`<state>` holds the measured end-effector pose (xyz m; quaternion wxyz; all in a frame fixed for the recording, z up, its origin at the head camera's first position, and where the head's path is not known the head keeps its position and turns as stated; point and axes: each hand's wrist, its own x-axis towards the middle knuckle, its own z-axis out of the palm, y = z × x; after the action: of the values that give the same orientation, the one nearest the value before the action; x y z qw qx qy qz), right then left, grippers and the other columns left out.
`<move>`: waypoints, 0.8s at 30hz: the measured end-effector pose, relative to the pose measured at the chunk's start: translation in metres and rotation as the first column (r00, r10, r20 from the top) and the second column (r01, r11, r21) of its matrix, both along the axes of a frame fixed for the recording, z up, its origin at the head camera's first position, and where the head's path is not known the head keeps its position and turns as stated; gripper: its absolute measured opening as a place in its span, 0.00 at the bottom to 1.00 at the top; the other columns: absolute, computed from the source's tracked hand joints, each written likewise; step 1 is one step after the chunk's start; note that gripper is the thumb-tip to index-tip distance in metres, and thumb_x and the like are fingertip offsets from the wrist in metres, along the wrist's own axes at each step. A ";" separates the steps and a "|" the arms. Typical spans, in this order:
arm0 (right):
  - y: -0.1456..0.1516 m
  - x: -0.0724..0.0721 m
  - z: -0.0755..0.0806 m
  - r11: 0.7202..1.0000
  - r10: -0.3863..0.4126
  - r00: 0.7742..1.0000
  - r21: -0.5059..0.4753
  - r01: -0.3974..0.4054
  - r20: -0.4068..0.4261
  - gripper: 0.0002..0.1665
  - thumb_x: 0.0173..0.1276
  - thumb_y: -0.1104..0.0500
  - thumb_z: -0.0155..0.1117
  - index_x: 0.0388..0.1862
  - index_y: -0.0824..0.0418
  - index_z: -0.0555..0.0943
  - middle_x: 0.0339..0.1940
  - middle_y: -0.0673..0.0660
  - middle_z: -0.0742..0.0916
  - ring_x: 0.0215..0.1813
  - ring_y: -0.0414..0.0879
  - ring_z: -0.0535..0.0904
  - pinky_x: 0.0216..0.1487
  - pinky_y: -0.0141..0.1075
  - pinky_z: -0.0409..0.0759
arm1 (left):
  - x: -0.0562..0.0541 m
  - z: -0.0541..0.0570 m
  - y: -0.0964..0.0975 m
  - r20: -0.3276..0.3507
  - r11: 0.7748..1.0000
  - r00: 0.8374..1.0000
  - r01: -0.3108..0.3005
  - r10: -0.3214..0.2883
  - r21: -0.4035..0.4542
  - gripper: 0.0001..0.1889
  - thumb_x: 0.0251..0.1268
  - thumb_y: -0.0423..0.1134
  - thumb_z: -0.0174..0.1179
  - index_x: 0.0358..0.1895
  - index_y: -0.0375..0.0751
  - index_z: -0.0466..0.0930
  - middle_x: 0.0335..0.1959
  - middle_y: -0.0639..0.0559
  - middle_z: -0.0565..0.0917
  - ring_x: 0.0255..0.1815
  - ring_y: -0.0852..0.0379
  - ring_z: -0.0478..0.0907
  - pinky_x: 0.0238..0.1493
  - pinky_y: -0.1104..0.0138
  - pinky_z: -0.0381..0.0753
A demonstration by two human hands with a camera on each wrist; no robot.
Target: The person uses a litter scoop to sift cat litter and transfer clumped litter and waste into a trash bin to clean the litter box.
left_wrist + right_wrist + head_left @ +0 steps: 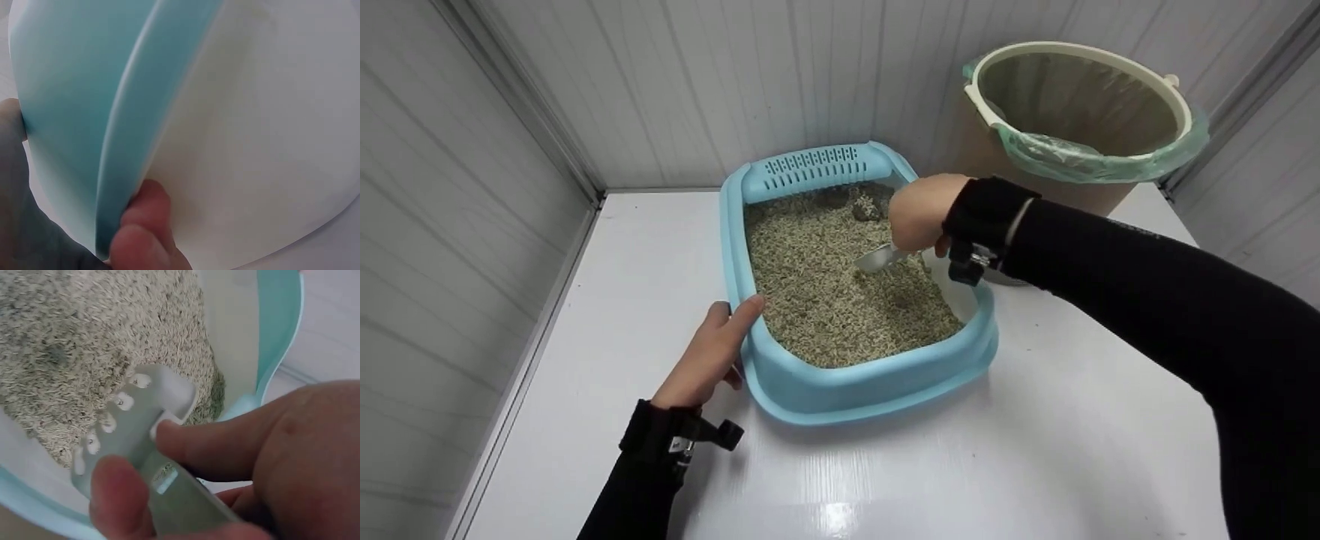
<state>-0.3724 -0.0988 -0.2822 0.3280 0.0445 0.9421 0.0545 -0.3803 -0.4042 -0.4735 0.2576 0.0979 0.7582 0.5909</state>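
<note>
A light-blue litter box (840, 394) stands on the white table, filled with pale granular cat litter (817, 292). My left hand (709, 356) grips its left side, thumb over the rim; in the left wrist view, fingertips (147, 222) curl under the lip (152, 84). My right hand (926, 214) holds a pale slotted litter scoop (138, 416) by its handle, thumb pressed on top. In the head view the scoop's blade (877, 259) is at the litter's surface, right of the middle. A dark clump (866, 208) with light grains lies near the back; the hand partly hides that corner.
A tall tan bin (986, 142) lined with a green translucent bag (1102, 166) stands behind the box at the right, near my right forearm. Grey panelled walls (660, 90) close off the back and sides. White tabletop (562, 420) surrounds the box.
</note>
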 end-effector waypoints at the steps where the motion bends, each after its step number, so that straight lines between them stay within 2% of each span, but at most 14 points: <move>1: 0.002 -0.004 -0.001 1.000 -0.003 1.000 -0.014 0.003 0.025 0.15 0.82 0.62 0.49 0.32 0.57 0.77 0.31 0.56 0.85 0.21 0.41 0.79 0.24 0.32 0.76 | 0.001 0.000 0.001 -0.002 1.000 1.000 0.002 -0.002 0.002 0.38 0.81 0.72 0.57 0.61 0.37 0.64 0.44 0.37 0.74 0.25 0.52 0.73 0.18 0.63 0.72; 3: 0.005 -0.010 -0.001 0.999 0.004 0.998 -0.033 -0.001 0.070 0.17 0.83 0.63 0.48 0.31 0.58 0.77 0.28 0.56 0.83 0.20 0.41 0.78 0.24 0.31 0.74 | 0.003 0.001 0.003 -0.007 1.000 1.000 0.006 -0.006 0.010 0.38 0.81 0.72 0.58 0.61 0.37 0.65 0.43 0.37 0.74 0.24 0.52 0.73 0.18 0.63 0.72; 5: 0.007 -0.014 0.000 0.995 0.099 0.988 -0.014 -0.099 0.120 0.18 0.80 0.66 0.48 0.27 0.57 0.74 0.25 0.53 0.79 0.20 0.41 0.73 0.25 0.31 0.70 | 0.004 0.003 0.005 -0.011 1.000 1.000 0.004 -0.004 0.017 0.38 0.81 0.71 0.58 0.60 0.36 0.65 0.43 0.37 0.74 0.23 0.53 0.73 0.17 0.64 0.71; 8: 0.008 -0.018 0.001 0.968 0.240 0.955 0.029 -0.248 0.177 0.20 0.76 0.68 0.50 0.22 0.55 0.69 0.23 0.51 0.72 0.23 0.42 0.66 0.28 0.33 0.65 | 0.006 0.004 0.006 -0.012 1.000 1.000 0.001 -0.001 0.021 0.38 0.81 0.71 0.58 0.62 0.35 0.65 0.43 0.37 0.74 0.23 0.53 0.74 0.16 0.64 0.71; 10: 0.008 -0.021 -0.001 0.936 0.328 0.923 0.064 -0.347 0.203 0.20 0.73 0.69 0.52 0.21 0.54 0.68 0.24 0.50 0.70 0.26 0.43 0.62 0.30 0.34 0.63 | 0.008 0.005 0.005 -0.013 1.000 1.000 -0.002 0.002 0.019 0.38 0.81 0.70 0.58 0.63 0.35 0.65 0.43 0.36 0.75 0.23 0.52 0.74 0.16 0.64 0.71; 13: 0.008 -0.027 -0.013 0.962 0.251 0.949 0.062 -0.266 0.189 0.19 0.76 0.68 0.53 0.23 0.55 0.71 0.27 0.51 0.72 0.28 0.44 0.64 0.33 0.36 0.67 | 0.012 0.007 0.004 -0.006 1.000 1.000 0.000 0.000 0.022 0.38 0.81 0.70 0.58 0.64 0.35 0.64 0.43 0.36 0.76 0.22 0.53 0.75 0.16 0.63 0.71; 17: 0.008 -0.041 -0.044 0.991 0.121 0.985 0.038 -0.126 0.124 0.23 0.87 0.62 0.47 0.24 0.55 0.69 0.32 0.54 0.73 0.31 0.47 0.66 0.37 0.39 0.68 | 0.017 0.010 0.002 0.007 0.999 1.000 -0.006 0.006 0.032 0.37 0.81 0.69 0.59 0.62 0.36 0.64 0.42 0.37 0.76 0.21 0.53 0.74 0.16 0.63 0.70; 20: 0.010 -0.054 -0.071 0.992 0.116 0.991 0.042 -0.119 0.074 0.27 0.89 0.61 0.46 0.22 0.54 0.66 0.31 0.53 0.70 0.30 0.47 0.63 0.36 0.40 0.64 | 0.021 0.011 0.003 0.006 0.999 1.000 -0.013 0.013 0.037 0.36 0.81 0.68 0.59 0.61 0.36 0.64 0.40 0.38 0.76 0.20 0.54 0.73 0.15 0.64 0.70; 22: 0.015 -0.061 -0.091 0.994 0.099 0.995 0.033 -0.100 0.018 0.28 0.89 0.60 0.49 0.20 0.53 0.67 0.29 0.53 0.71 0.29 0.47 0.63 0.35 0.40 0.64 | 0.023 0.011 0.005 0.005 0.999 1.000 -0.010 0.010 0.039 0.35 0.81 0.68 0.60 0.61 0.36 0.64 0.39 0.38 0.76 0.20 0.54 0.74 0.14 0.64 0.70; 24: 0.025 -0.065 -0.109 0.997 0.081 0.996 -0.003 -0.081 -0.042 0.27 0.84 0.62 0.53 0.18 0.52 0.68 0.26 0.52 0.71 0.27 0.47 0.63 0.32 0.39 0.63 | 0.026 0.012 0.007 0.004 0.999 1.000 -0.003 0.003 0.041 0.35 0.81 0.68 0.60 0.61 0.36 0.65 0.38 0.39 0.77 0.20 0.53 0.75 0.14 0.64 0.70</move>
<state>-0.4371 -0.0742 -0.3907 0.3060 0.0068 0.9498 0.0645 -0.3545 -0.3969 -0.4619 0.2562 0.1008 0.7455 0.6070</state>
